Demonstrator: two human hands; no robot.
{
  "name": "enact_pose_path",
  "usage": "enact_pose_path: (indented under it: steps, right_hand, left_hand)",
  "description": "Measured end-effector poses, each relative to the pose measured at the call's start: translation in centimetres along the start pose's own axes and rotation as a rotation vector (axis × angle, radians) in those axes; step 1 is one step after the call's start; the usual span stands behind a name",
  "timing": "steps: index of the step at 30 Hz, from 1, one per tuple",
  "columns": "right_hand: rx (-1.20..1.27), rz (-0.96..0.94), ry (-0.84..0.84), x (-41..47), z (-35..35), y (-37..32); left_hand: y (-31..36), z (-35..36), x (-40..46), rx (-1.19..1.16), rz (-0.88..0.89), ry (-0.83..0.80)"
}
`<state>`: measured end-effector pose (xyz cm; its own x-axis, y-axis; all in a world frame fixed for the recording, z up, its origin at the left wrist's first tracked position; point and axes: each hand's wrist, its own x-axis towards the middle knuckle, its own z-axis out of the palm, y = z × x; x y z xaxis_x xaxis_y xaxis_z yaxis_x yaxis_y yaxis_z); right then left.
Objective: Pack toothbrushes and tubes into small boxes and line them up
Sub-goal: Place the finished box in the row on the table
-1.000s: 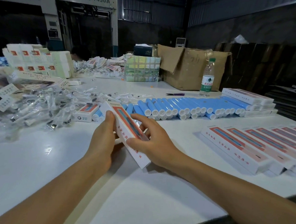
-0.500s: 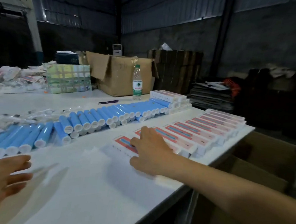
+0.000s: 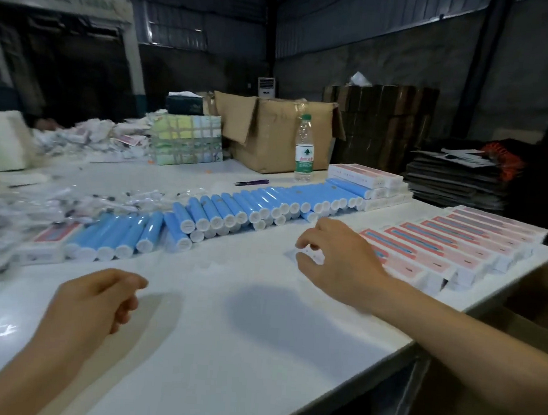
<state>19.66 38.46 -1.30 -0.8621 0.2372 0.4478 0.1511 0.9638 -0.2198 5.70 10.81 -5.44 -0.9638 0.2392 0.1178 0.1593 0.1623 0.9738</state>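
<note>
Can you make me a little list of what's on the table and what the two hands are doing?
Table: white table
Blue tubes: long row of blue tubes across the middle
Filled boxes: pink boxes lined up at the right edge
Right hand: right hand over the nearest box in the line, fingers curled
Left hand: left hand loosely curled, holding nothing
Drink: water bottle standing upright at the back
Behind: open cardboard box

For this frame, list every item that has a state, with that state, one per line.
left hand: loosely curled, holding nothing
right hand: fingers bent over the newest box, not gripping
newest box: closed, flat at row's near end
row of boxes: closed, lined up
blue tubes: capped, lying in a row
cardboard carton: flaps open
water bottle: upright, capped
</note>
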Motion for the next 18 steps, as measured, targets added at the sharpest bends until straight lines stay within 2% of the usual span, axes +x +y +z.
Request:
enact_pose_path:
  steps: [5,10,13,18]
  right_hand:
    - [0.125,-0.24,-0.049,2.2,3.3,-7.9]
    - [0.096,-0.368,-0.16,4.2,7.6,-13.1]
    - [0.099,-0.358,-0.231,4.3,9.7,-13.5]
    - [0.122,-0.325,-0.248,4.6,10.6,-12.9]
  left_hand:
    - [0.4,0.0,-1.2,0.25,0.137,0.013]
    - [0.1,-0.3,-1.2,0.235,0.16,-0.006]
    - [0.2,-0.4,-1.3,0.227,0.165,-0.028]
    - [0.3,-0.3,-1.5,0.236,0.141,-0.091]
